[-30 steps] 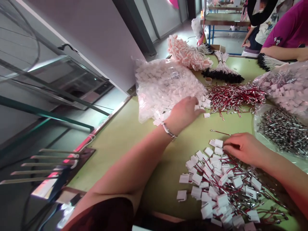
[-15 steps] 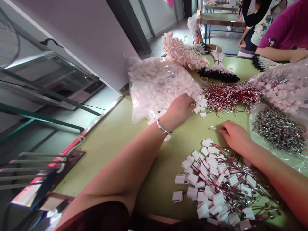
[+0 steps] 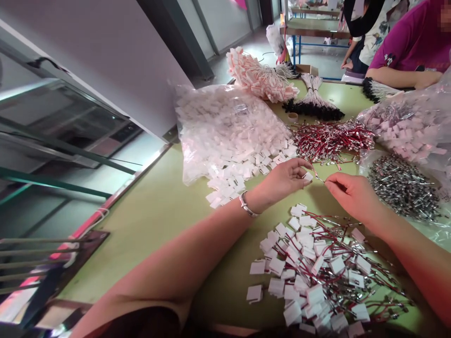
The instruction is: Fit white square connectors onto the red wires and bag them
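My left hand (image 3: 286, 179), a bracelet at its wrist, holds a small white plastic connector (image 3: 307, 177) in its curled fingers. Facing it, my right hand (image 3: 352, 193) pinches the end of a short, thin wire piece with shiny metal parts (image 3: 319, 179). That piece reaches across to my left fingertips; whether it enters the connector cannot be made out. Below both hands lies a heap of white connectors with red wires and metal ends (image 3: 306, 253). Loose white connectors (image 3: 225, 188) spill from a clear plastic bag (image 3: 190, 159) beyond my left wrist.
Red wires with metal ends (image 3: 334, 141) lie behind my hands. On the right are a bag of metal parts (image 3: 405, 188) and a bag of white pieces (image 3: 412, 131). Bundled black-ended white wires (image 3: 313, 101) and pink-white bundles (image 3: 257, 77) sit farther back. A co-worker's purple sleeve (image 3: 398, 42) shows across the table.
My left hand has come from the bag's spilled connectors towards my right hand, now with a connector in it. More connectors lie spread in front of the bag. My right hand has shifted slightly.
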`<action>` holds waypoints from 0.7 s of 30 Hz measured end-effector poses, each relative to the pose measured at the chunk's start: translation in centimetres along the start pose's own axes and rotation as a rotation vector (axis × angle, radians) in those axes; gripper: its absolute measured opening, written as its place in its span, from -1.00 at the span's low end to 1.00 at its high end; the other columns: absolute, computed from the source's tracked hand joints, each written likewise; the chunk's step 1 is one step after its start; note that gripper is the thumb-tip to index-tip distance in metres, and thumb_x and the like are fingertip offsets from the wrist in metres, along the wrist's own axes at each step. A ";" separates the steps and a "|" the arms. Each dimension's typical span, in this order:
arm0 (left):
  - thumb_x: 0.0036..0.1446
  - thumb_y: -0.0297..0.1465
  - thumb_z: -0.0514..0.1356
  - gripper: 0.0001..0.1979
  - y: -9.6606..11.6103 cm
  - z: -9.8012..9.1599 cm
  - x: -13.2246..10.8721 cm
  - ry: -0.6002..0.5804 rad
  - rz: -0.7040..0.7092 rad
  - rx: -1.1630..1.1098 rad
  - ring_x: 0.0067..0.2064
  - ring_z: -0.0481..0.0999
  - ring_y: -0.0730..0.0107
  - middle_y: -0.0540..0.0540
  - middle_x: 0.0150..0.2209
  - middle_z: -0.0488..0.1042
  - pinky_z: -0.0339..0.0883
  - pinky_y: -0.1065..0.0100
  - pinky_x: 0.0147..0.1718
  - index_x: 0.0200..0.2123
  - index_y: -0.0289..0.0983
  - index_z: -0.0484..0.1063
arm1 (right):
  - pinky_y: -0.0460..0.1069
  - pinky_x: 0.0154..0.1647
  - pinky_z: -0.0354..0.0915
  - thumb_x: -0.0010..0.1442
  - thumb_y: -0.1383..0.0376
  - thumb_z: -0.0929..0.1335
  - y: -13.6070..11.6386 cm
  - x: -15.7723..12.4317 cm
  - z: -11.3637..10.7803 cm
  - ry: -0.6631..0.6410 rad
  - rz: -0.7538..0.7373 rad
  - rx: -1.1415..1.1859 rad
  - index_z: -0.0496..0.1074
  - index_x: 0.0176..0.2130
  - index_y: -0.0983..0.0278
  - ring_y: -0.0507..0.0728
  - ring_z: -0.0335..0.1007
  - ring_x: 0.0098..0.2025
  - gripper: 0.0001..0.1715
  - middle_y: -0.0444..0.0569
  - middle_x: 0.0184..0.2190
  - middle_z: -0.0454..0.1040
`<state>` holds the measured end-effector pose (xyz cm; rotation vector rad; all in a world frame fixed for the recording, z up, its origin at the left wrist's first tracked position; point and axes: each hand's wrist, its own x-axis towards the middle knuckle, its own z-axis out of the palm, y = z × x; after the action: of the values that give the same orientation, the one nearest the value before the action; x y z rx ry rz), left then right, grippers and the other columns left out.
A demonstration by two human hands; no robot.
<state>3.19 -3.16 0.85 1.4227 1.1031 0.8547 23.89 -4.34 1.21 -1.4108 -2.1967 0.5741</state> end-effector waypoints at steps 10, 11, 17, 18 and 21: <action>0.00 -0.41 0.25 -0.82 -0.3 0.1 0.0 -0.035 0.045 0.019 -0.39 0.44 0.52 -0.05 -0.40 0.52 0.38 0.41 -0.35 -0.27 -0.33 0.53 | -0.05 -0.51 0.00 0.17 0.16 0.26 -0.6 0.4 -0.6 -0.209 0.113 0.085 0.38 -0.50 0.25 0.00 0.09 -0.56 -0.70 -0.19 -0.64 0.24; 0.00 -0.41 0.26 -0.82 -0.5 0.1 0.0 -0.037 0.060 0.025 -0.38 0.46 0.51 -0.05 -0.39 0.54 0.39 0.41 -0.34 -0.27 -0.33 0.54 | -0.06 -0.53 -0.01 0.16 0.17 0.26 -0.7 0.5 -0.7 -0.235 0.150 0.123 0.38 -0.51 0.26 -0.01 0.06 -0.57 -0.70 -0.20 -0.65 0.22; 0.06 -0.45 0.23 -0.88 -0.9 -0.1 0.0 -0.027 0.388 0.231 -0.30 0.51 0.47 -0.09 -0.31 0.57 0.44 0.39 -0.24 -0.31 -0.28 0.56 | -0.06 -0.58 -0.13 0.12 0.20 0.30 -0.8 0.6 -1.0 -0.424 0.470 0.505 0.42 -0.49 0.27 -0.05 -0.09 -0.65 -0.77 -0.26 -0.71 0.14; 0.09 -0.45 0.22 -0.89 -0.8 -0.1 0.0 -0.025 0.467 0.295 -0.29 0.51 0.47 -0.09 -0.32 0.57 0.43 0.38 -0.22 -0.32 -0.27 0.57 | -0.06 -0.58 -0.13 0.11 0.21 0.31 -0.8 0.6 -1.0 -0.436 0.503 0.542 0.42 -0.50 0.27 -0.05 -0.09 -0.65 -0.77 -0.26 -0.72 0.14; 0.17 -0.45 0.18 -0.87 -0.7 -0.2 -0.1 -0.035 0.640 0.451 -0.30 0.50 0.45 -0.10 -0.37 0.56 0.44 0.38 -0.26 -0.29 -0.27 0.56 | -0.06 -0.58 -0.15 0.09 0.24 0.32 -1.1 0.6 -1.1 -0.452 0.523 0.549 0.41 -0.53 0.27 -0.05 -0.08 -0.65 -0.78 -0.25 -0.72 0.15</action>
<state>2.82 -3.19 0.25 2.2263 0.8444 1.0524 23.57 -4.13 2.83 -1.6358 -1.7197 1.6735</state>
